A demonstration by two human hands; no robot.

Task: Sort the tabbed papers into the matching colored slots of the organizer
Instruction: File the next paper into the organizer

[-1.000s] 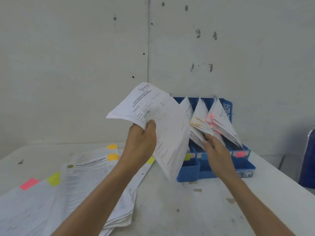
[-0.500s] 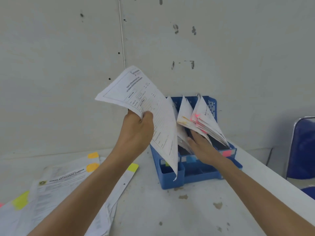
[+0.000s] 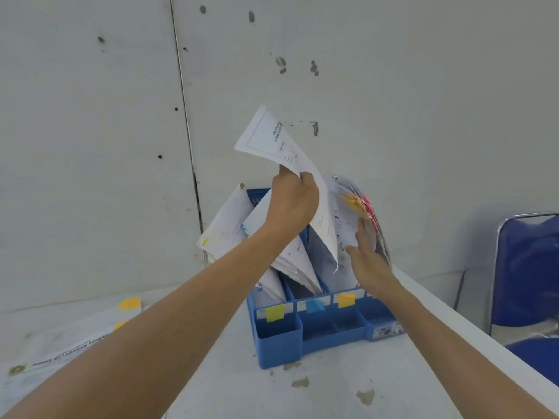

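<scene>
My left hand [image 3: 292, 204] grips a white printed sheet [image 3: 282, 149] above the blue organizer [image 3: 281, 343]; the sheet's lower edge hangs down into the upright papers. My right hand [image 3: 367, 261], fingers straight, presses the orange- and pink-tabbed papers [image 3: 360, 204] back to the right. The organizer's front labels are yellow [image 3: 274, 313], blue [image 3: 314, 306] and orange [image 3: 346, 300]; my right forearm hides the label further right. More papers [image 3: 225, 228] lean left in the yellow and blue slots. The colour of the held sheet's tab is hidden.
A stack of tabbed papers [image 3: 60, 346] with an orange tab [image 3: 130, 303] lies on the white table at the left. A blue chair [image 3: 529, 267] stands beyond the table's right edge. The grey wall is close behind the organizer.
My left hand has carried the sheet rightwards over the organizer. My right hand has pushed the tabbed papers further right, widening a gap. The view has shifted right.
</scene>
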